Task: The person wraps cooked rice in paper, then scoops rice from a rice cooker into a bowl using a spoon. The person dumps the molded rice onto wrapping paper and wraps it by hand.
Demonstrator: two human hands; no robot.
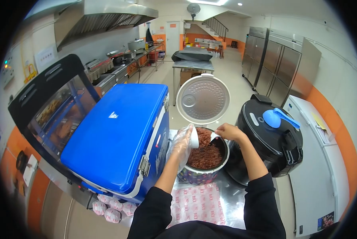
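Reddish-brown cooked rice lies in an uncovered rice cooker with a patterned outer wall. Its lid stands raised behind it. My left hand, in a clear plastic glove, grips a small white cup at the pot's left rim. Bare and closed, my right hand holds a white rice paddle over the far right of the pot. The paddle's tip is close to the rice and partly hidden. Printed wrapping paper lies flat on the metal table in front of the cooker.
A big blue cooler box stands close on the left, with several wrapped bundles by its near corner. On the right, a large black cooker carries a blue ladle. A white chest freezer is further right.
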